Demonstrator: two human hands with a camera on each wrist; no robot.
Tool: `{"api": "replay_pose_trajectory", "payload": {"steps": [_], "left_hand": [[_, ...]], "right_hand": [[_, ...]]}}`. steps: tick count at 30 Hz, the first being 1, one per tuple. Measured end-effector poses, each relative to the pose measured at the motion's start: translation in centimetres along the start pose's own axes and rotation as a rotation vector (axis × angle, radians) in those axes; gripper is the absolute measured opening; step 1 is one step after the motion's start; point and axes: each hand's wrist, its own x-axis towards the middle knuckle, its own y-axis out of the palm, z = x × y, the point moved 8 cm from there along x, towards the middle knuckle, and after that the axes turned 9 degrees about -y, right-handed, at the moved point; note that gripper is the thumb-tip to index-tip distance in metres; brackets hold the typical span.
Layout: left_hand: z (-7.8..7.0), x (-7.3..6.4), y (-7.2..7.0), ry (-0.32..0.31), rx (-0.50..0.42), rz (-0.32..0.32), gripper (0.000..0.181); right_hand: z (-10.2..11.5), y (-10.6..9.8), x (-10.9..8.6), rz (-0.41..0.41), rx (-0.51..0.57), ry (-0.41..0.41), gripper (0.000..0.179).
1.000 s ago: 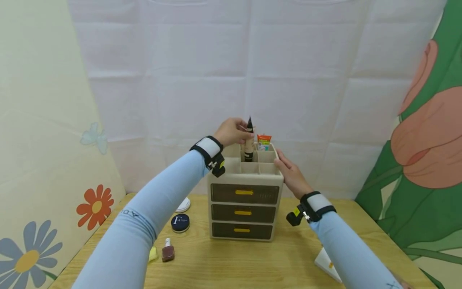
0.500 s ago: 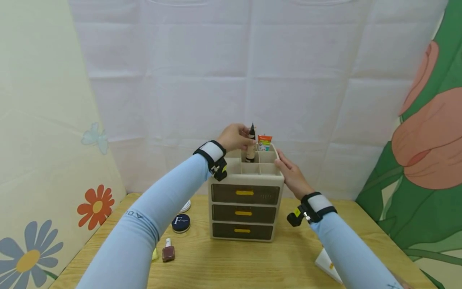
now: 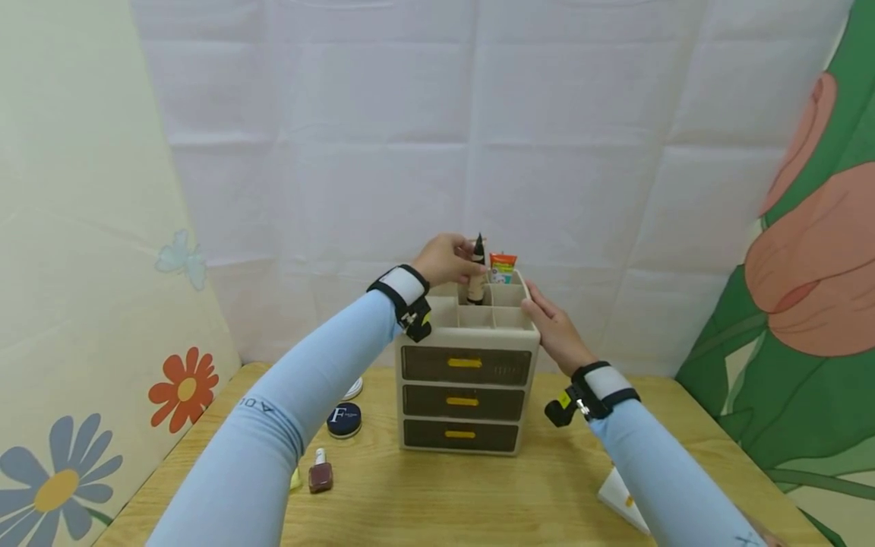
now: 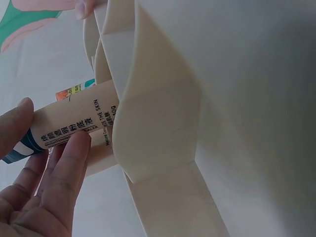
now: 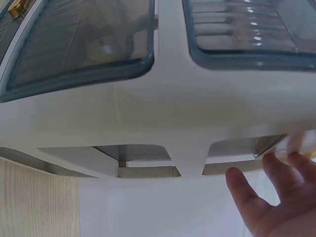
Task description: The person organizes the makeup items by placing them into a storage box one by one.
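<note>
Beige foundation tube (image 3: 476,289) stands nearly upright, its lower end inside a compartment behind the front row of the drawer organizer (image 3: 467,339). The left hand (image 3: 446,260) pinches it between thumb and fingers. The right hand (image 3: 559,334), with fingers somewhat spread, touches the organizer's right side. An orange-topped tube (image 3: 503,267) stands farther back.

One organizer (image 3: 468,339), three drawers (image 3: 425,400), three yellow handles (image 3: 462,401); two visible tubes (image 3: 476,289); one polish bottle (image 3: 320,478); one dark round case (image 3: 345,420), one white disc (image 3: 353,389), one white box (image 3: 620,497), one yellow item (image 3: 295,479).
</note>
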Motion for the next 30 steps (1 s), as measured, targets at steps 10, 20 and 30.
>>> {"api": "replay_pose_trajectory", "payload": {"steps": [10, 20, 30], "left_hand": [[0.2, -0.1, -0.1, 0.008, -0.010, 0.006, 0.045], [-0.1, -0.6, -1.0, 0.003, -0.048, 0.008, 0.041], [-1.0, -2.1, -3.6, 0.058, -0.036, -0.003, 0.039]], "right_hand": [[0.0, 0.0, 0.1, 0.002, 0.006, -0.006, 0.068], [-0.1, 0.1, 0.2, 0.004, 0.018, -0.015, 0.066], [-0.1, 0.1, 0.2, 0.013, 0.001, -0.002, 0.066]]}}
